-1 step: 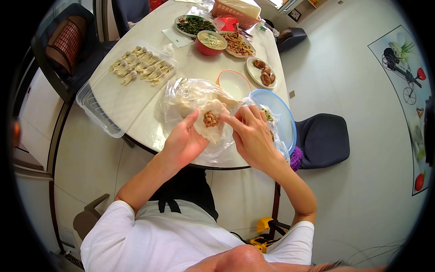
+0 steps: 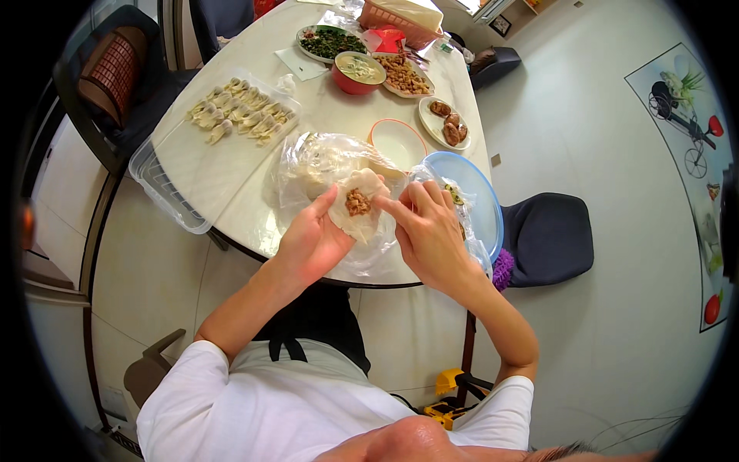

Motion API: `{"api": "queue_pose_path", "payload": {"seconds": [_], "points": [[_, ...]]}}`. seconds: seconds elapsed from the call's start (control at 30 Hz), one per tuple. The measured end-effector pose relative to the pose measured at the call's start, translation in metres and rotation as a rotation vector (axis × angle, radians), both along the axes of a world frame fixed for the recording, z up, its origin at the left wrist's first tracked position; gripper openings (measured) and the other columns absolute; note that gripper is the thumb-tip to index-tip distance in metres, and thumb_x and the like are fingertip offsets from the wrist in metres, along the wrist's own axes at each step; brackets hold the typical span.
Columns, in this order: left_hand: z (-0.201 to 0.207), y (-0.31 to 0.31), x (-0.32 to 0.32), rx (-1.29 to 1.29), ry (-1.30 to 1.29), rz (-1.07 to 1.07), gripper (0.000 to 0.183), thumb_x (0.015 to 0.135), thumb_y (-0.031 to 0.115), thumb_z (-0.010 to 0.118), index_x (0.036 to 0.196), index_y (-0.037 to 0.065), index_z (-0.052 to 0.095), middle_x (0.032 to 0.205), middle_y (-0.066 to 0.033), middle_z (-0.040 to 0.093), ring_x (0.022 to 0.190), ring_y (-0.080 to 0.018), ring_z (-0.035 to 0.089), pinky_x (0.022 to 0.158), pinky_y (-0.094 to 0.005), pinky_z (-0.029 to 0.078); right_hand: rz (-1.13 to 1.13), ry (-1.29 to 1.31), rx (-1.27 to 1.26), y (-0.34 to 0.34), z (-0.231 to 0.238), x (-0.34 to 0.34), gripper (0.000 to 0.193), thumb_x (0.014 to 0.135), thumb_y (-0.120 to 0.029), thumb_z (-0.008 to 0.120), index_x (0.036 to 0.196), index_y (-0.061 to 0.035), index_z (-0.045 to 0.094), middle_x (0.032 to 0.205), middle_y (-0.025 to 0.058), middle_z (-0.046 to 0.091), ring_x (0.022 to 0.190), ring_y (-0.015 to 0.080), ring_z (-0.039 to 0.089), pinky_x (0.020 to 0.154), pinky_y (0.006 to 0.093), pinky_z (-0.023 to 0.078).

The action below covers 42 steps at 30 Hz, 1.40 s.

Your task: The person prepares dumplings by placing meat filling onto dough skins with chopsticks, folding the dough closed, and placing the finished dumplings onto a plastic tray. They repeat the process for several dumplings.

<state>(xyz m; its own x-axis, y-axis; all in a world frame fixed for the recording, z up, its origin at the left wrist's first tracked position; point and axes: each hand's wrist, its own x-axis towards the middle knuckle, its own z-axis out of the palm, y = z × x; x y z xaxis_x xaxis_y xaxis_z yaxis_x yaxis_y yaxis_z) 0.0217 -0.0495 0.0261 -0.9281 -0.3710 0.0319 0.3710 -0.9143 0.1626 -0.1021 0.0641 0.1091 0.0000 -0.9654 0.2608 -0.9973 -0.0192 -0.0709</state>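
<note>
My left hand (image 2: 314,242) holds a thin dough wrapper (image 2: 359,225) flat across its fingers, thumb on the near edge. A lump of brown minced filling (image 2: 357,202) sits in the wrapper's upper middle. My right hand (image 2: 429,231) has its index finger stretched out, the tip at the wrapper's right edge; its other fingers are bent and hold nothing visible. Behind the wrapper lies a clear plastic bag of pale dough wrappers (image 2: 319,158). An orange-rimmed bowl (image 2: 399,145) stands beyond my hands. Partly behind my right hand is a blue basin (image 2: 486,202) with plastic and bits of food.
Folded wontons (image 2: 242,112) sit in rows on a clear plastic tray (image 2: 173,196) at the left. Farther back are a red bowl of soup (image 2: 359,75), a plate of greens (image 2: 332,44), a plate of brown cubes (image 2: 404,75) and a plate of browned pieces (image 2: 444,123).
</note>
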Motion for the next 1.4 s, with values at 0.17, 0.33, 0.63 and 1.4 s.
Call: {"api": "queue_pose_path", "payload": {"seconds": [0.17,0.33,0.63,1.4], "points": [[0.002,0.002,0.000,0.071,-0.050,0.024,0.043,0.102,0.024,0.028,0.137,-0.001,0.033,0.139,-0.0121,0.042,0.128,-0.0236,0.041,0.108,-0.0391,0.032,0.030,0.009,0.078,0.014,0.005,0.015,0.040,0.069,0.001,0.063,0.108,-0.0100,0.060,0.085,0.0062,0.047,0.086,0.0233,0.047,0.074,0.0367,0.036],[-0.001,0.004,0.000,0.064,0.023,-0.017,0.044,0.102,0.024,0.027,0.138,-0.001,0.033,0.139,-0.0123,0.042,0.129,-0.0232,0.040,0.109,-0.0399,0.031,0.081,-0.036,0.057,0.018,0.007,0.018,0.043,0.069,0.004,0.061,0.109,-0.0113,0.062,0.084,0.0065,0.047,0.083,0.0234,0.046,0.073,0.0357,0.036],[0.005,0.009,0.006,0.086,0.052,-0.087,0.045,0.102,0.024,0.025,0.137,-0.004,0.031,0.141,-0.0167,0.039,0.130,-0.0266,0.039,0.110,-0.0405,0.031,0.026,0.043,-0.022,0.020,0.008,0.007,0.040,0.069,0.000,0.065,0.107,-0.0108,0.058,0.086,0.0057,0.049,0.085,0.0233,0.048,0.074,0.0365,0.036],[0.004,0.025,0.010,-0.612,-0.042,0.074,0.041,0.096,0.015,0.053,0.133,0.001,0.044,0.126,-0.0042,0.054,0.115,-0.0120,0.051,0.102,-0.0289,0.040,0.025,-0.231,-0.228,0.000,0.014,0.013,0.009,0.080,-0.005,0.061,0.084,-0.0032,0.053,0.080,0.0081,0.053,0.078,0.0256,0.050,0.071,0.0364,0.036]]}}
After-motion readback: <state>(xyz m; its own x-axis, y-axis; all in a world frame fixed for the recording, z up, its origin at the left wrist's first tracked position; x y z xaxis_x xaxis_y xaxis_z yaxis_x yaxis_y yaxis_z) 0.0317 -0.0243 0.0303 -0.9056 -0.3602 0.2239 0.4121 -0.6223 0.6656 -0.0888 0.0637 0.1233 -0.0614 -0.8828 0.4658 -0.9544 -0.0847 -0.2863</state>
